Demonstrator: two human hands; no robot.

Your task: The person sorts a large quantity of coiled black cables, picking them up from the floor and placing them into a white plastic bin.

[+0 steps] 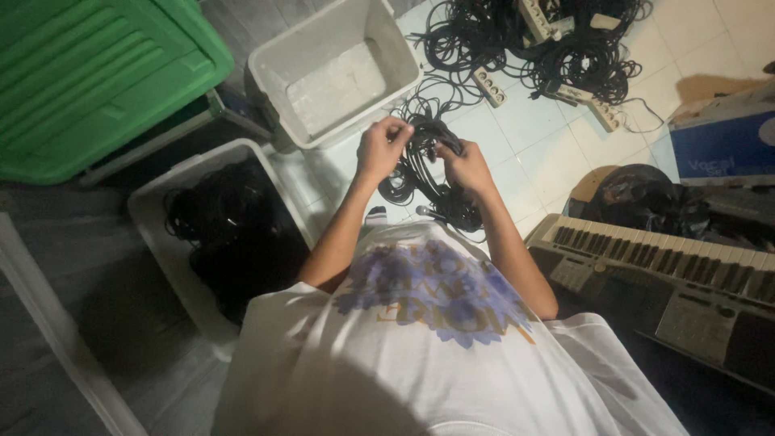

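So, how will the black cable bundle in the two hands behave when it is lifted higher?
The black cable bundle is probably floppy: its loops hang unevenly below the left hand and right hand. Loose strands trail toward the tiled floor, so it may snag or partly uncoil. It looks light enough, since the fingers alone grip it.

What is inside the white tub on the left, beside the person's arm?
The white tub holds a dark heap of black cables. The tub's bottom is covered by them.
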